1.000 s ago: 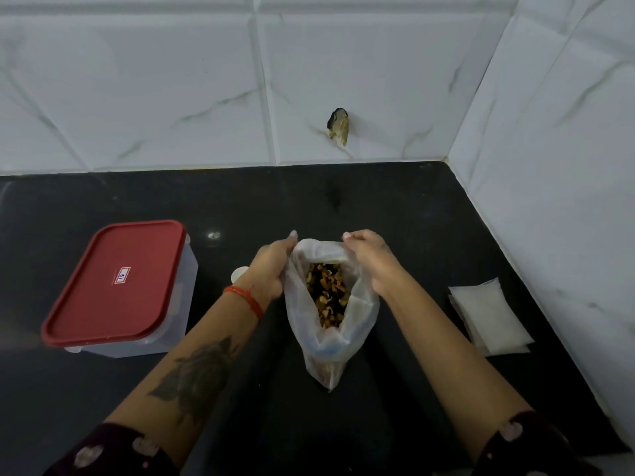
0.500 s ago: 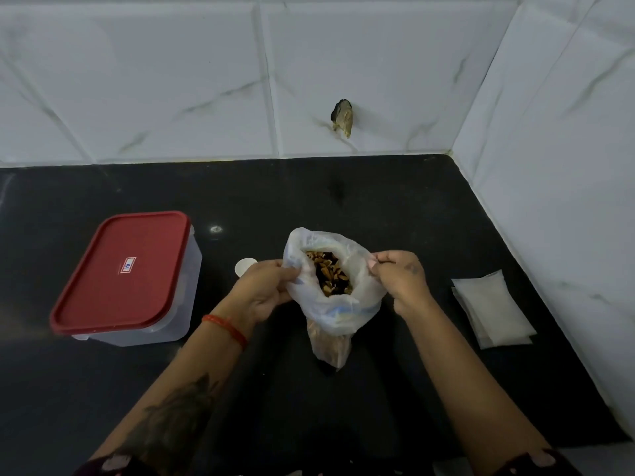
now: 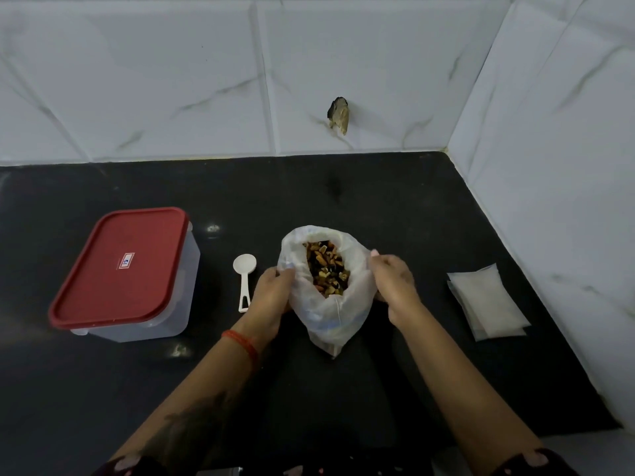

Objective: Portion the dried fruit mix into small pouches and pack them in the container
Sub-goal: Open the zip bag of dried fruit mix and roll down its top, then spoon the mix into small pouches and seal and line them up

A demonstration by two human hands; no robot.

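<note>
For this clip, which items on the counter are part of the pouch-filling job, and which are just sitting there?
Part of the job:
bag of dried fruit mix, gripped by left hand and right hand
white scoop
small pouches
red-lidded container, lid on

Just there:
dark lump on the tiled wall

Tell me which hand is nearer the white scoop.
Left. The left hand grips the bag's left edge, just right of the white scoop; the right hand holds the bag's far side.

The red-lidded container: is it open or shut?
Shut. The red lid sits flat on the clear container, covering its whole top.
</note>
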